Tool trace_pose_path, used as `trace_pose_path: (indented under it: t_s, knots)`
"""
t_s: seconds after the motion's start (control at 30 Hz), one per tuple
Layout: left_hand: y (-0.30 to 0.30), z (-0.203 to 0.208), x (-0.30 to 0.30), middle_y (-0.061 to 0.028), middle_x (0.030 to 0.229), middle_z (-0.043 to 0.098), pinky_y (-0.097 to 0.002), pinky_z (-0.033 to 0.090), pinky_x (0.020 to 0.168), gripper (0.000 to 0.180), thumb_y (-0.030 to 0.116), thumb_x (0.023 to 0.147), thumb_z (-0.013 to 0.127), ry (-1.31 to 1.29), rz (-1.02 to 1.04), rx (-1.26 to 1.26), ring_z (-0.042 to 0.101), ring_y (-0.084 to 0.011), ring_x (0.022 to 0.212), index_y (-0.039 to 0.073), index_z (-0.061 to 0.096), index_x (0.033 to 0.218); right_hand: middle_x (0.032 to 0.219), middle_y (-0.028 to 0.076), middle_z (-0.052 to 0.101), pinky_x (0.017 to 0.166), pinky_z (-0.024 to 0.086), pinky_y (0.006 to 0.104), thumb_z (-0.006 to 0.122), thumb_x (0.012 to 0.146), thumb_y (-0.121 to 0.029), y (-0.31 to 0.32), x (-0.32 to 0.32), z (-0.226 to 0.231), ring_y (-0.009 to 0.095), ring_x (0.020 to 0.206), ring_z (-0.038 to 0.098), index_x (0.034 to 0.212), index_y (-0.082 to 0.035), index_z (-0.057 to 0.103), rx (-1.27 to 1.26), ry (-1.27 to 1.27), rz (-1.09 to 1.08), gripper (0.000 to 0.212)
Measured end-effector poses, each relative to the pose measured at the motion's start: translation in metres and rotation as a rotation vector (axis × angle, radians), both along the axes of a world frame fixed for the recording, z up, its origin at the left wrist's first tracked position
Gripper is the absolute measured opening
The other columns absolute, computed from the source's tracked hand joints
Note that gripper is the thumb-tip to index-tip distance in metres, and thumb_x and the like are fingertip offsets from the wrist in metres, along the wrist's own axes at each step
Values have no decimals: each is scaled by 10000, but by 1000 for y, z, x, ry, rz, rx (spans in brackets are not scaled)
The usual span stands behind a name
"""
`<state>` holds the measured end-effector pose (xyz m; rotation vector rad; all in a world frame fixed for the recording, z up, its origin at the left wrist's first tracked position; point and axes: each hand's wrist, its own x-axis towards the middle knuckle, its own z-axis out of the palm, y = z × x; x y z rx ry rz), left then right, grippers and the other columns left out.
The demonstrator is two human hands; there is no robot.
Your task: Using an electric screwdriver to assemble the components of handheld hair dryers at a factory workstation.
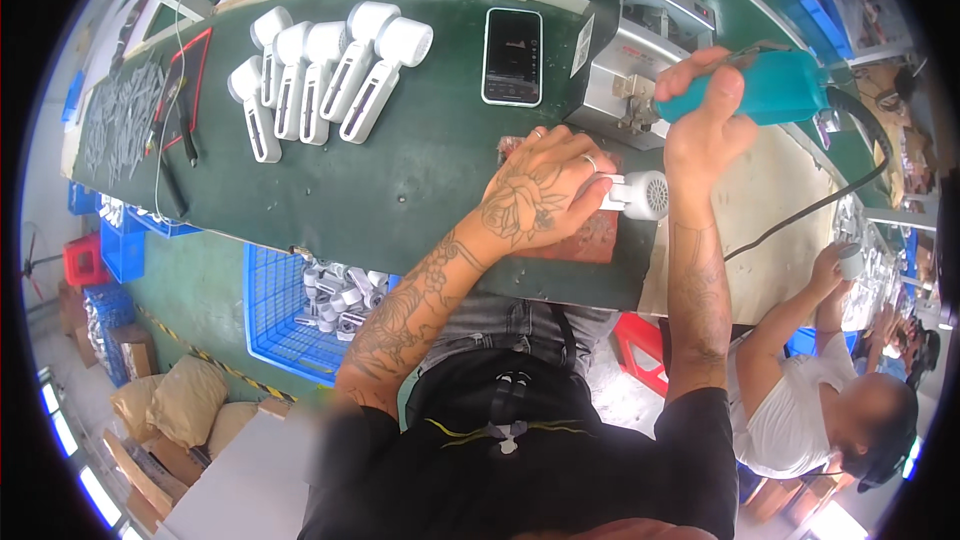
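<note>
From the left, we see grey strips (120,125) spread on the bench (400,190), then a few hand tools (172,185). Next, 6 white fans (362,90) lie side by side, their round heads pointing away from us. Below the bench edge, a blue basket (262,315) holds many white and grey parts (345,290). A phone (513,58) lies further right.

Our left hand (545,190) is closed over the handle of 1 more fan (645,196), above a reddish mat (580,245); the head sticks out past the mat's right edge. The fingers' undersides are hidden.

Beside it stands a machine (640,50). Our right hand (710,120) is wrapped firmly around a teal driver (770,87), its nose right up at the machine's front fitting; we cannot tell whether they touch. A dark cable (800,225) curves below. At far right, a co-worker (800,400) holds a small pale part (851,262).

We judge the step in hand to be picking up a screw with the driver. The next move would call for a steady fan and a straight driver tip.
</note>
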<state>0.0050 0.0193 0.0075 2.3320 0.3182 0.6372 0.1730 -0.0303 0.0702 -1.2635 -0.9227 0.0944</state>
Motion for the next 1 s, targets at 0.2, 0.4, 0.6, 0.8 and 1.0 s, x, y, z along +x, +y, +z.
trace_pose_path:
  t_s: [0.2, 0.4, 0.6, 0.8, 1.0]
  knots:
    - [-1, 2, 1, -48, 1055, 667, -460, 445, 949, 175, 196, 922, 640, 19, -39, 11, 597, -285, 996, 124, 703, 1069, 719, 76, 570, 606, 470, 328, 502, 1066, -448, -4, -5, 3, 192, 637, 573, 1050, 34, 561, -104, 22, -48, 486]
    - [0, 0, 2, -51, 1046, 662, -454, 448, 907, 181, 196, 903, 657, 30, 1, 25, 591, -294, 988, 106, 716, 1049, 689, 68, 587, 561, 455, 297, 595, 1025, -443, -40, -23, 2, 156, 608, 573, 1061, 44, 598, -10, 207, 86, 489]
    - [-1, -4, 5, -61, 998, 657, -448, 460, 872, 180, 214, 887, 665, -70, 28, 67, 594, -277, 957, 71, 741, 967, 684, 85, 575, 569, 480, 324, 643, 959, -572, -67, -32, -2, 184, 603, 575, 1096, 87, 562, -65, 184, 167, 677]
    - [-2, 0, 4, -49, 1001, 660, -452, 465, 886, 177, 204, 883, 664, -29, 11, 28, 597, -274, 962, 72, 743, 969, 687, 86, 579, 571, 479, 320, 639, 966, -561, -73, -31, -10, 182, 605, 578, 1091, 82, 558, -55, 198, 197, 660]
    - [-4, 0, 5, -42, 1028, 655, -450, 460, 902, 166, 197, 893, 651, -9, 5, 60, 591, -268, 987, 71, 739, 956, 694, 90, 576, 551, 474, 324, 650, 973, -514, -75, -29, -25, 190, 604, 580, 1017, 58, 560, -43, 199, 187, 581]
